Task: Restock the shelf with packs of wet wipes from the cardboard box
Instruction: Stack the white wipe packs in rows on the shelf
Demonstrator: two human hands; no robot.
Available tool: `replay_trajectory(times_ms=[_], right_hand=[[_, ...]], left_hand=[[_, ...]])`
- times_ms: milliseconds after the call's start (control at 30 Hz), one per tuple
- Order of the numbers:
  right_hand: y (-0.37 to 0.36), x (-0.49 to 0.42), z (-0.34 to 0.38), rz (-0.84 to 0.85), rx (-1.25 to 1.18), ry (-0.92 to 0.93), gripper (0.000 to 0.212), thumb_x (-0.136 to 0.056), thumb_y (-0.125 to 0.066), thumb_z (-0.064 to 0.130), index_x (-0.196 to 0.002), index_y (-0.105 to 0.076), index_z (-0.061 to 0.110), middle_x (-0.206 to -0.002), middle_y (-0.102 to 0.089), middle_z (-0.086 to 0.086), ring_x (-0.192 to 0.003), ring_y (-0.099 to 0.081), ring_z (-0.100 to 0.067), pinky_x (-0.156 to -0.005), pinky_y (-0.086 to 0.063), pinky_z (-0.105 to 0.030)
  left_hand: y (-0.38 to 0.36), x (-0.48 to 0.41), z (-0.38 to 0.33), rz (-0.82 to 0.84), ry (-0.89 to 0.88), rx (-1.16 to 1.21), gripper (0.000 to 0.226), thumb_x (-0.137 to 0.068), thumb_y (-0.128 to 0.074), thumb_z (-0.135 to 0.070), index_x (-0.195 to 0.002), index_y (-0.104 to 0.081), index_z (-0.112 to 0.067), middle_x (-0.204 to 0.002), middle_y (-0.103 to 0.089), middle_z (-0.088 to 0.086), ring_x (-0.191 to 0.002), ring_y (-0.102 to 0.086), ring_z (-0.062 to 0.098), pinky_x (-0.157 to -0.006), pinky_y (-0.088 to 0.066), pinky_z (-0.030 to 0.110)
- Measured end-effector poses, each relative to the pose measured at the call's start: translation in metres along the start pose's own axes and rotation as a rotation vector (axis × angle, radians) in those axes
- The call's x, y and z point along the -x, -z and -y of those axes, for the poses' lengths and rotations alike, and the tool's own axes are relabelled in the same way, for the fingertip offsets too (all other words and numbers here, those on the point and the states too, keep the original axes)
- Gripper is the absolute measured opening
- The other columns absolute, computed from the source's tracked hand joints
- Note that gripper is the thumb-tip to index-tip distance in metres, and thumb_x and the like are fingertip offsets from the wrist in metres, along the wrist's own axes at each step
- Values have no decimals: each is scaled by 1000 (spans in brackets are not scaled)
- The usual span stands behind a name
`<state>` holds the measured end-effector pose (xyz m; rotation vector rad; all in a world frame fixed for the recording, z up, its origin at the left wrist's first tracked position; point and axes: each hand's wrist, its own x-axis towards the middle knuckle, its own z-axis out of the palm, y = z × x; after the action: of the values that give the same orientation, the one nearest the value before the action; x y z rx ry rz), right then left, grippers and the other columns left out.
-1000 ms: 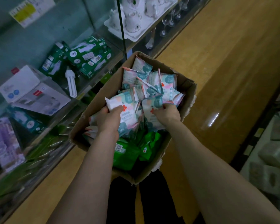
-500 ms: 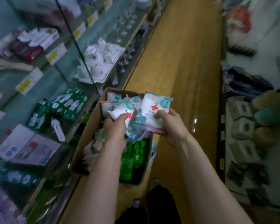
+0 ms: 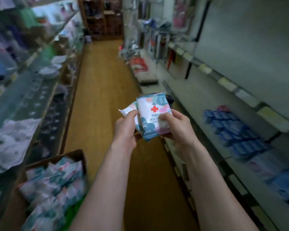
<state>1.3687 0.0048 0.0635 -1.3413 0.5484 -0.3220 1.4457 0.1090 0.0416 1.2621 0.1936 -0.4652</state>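
both hands each pinch a wipes pack, held chest-high over aisle for carrying to right shelf.

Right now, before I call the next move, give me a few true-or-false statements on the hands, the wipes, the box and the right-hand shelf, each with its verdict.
1. Each hand holds a pack of wet wipes. True: the left hand grips a white pack, and the right hand grips the red-cross pack.
2. The cardboard box sits at lower left. True.
3. The box is empty. False: it holds many wipe packs.
4. Blue packs lie on the right-hand shelf. True.
5. The red-cross pack lies on that shelf. False: it is held up over the aisle floor.
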Motion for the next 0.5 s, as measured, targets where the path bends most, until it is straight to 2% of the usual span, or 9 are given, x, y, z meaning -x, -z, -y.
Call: replay_trajectory(times_ms=[67,167,267,300,433,500], right_hand=[[40,-5,19,-58,-12,34,17,-88,-57,7,-98,-66,18,-95,-73,-6,-86,-71,-23,-66,-59,-31],[104,-13,47,-143,9,107,18,-87,-57,6,-96,-66,18,-92,-74,-3,-83,-71,-21,-66,-59,-32],[167,-21,74,-216,61,141,18,-86,-55,4,-92,-67,16,-80,-74,0,-68,-70,-17,-66,-58,-35],[186,-23,82,-240,83,143,17,-86,-55,4,-90,-67,16,-78,-73,-1,-65,-69,-17,-66,-58,-35],[260,-25,110,-346,216,144,14,-85,-57,4,-82,-67,13,-77,-72,-6,-58,-68,-15,-53,-56,-25],[296,-24,118,-399,327,137,14,-87,-57,6,-92,-68,13,-77,-70,-1,-56,-67,-9,-48,-50,-18]], left_hand=[[-47,1,1,69,3,-17,17,-90,-57,-23,-104,-64,-16,-96,-72,8,-80,-68,24,-74,-54,38],[-122,5,4,195,7,-22,23,-88,-63,-30,-106,-65,-16,-101,-72,9,-86,-69,27,-78,-55,43],[-193,8,13,346,13,-30,31,-85,-69,-34,-110,-64,-14,-102,-72,11,-82,-69,29,-63,-58,38],[-214,10,16,391,20,-32,33,-85,-70,-33,-111,-64,-13,-103,-72,12,-83,-70,29,-63,-58,38],[-293,18,36,519,90,-67,40,-83,-71,-36,-114,-65,-12,-107,-71,16,-92,-69,36,-75,-58,49],[-328,26,48,562,133,-102,30,-85,-69,-35,-104,-65,-12,-95,-71,16,-79,-69,32,-65,-59,44]])
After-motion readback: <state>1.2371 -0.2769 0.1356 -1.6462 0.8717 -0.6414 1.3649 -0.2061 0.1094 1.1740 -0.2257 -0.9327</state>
